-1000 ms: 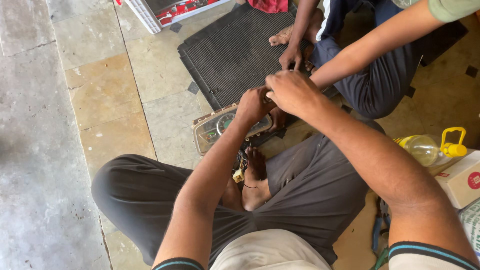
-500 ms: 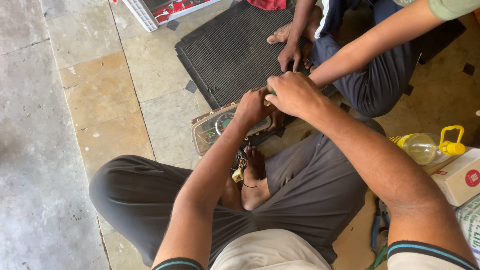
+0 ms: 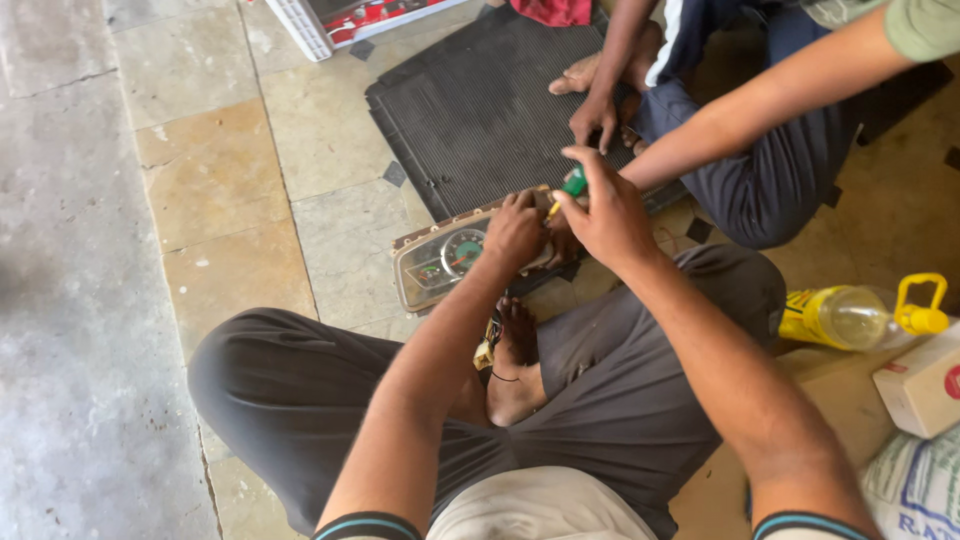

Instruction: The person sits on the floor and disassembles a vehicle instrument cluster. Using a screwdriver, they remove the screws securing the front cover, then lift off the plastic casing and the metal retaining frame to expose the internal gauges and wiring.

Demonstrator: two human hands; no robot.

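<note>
I sit cross-legged on a tiled floor. A vehicle instrument cluster (image 3: pixel 440 262) with round dials lies on the floor in front of my shins. My left hand (image 3: pixel 516 228) rests on its right end and holds it down. My right hand (image 3: pixel 602 212) is closed around a screwdriver (image 3: pixel 570 186) with a green handle and yellow shaft, its tip pointing down at the cluster next to my left hand. A bundle of wires with a yellow connector (image 3: pixel 488 350) hangs by my bare foot.
Another person sits opposite, one hand (image 3: pixel 594 118) on a black ribbed rubber mat (image 3: pixel 480 110). A clear bottle with yellow cap and handle (image 3: pixel 862 314), a small white box (image 3: pixel 922 384) and a printed sack (image 3: pixel 918 488) lie at my right. A white crate (image 3: pixel 330 18) stands at the top.
My right hand has lifted slightly off the cluster, and the green screwdriver handle now shows above my fingers. The view has shifted a little.
</note>
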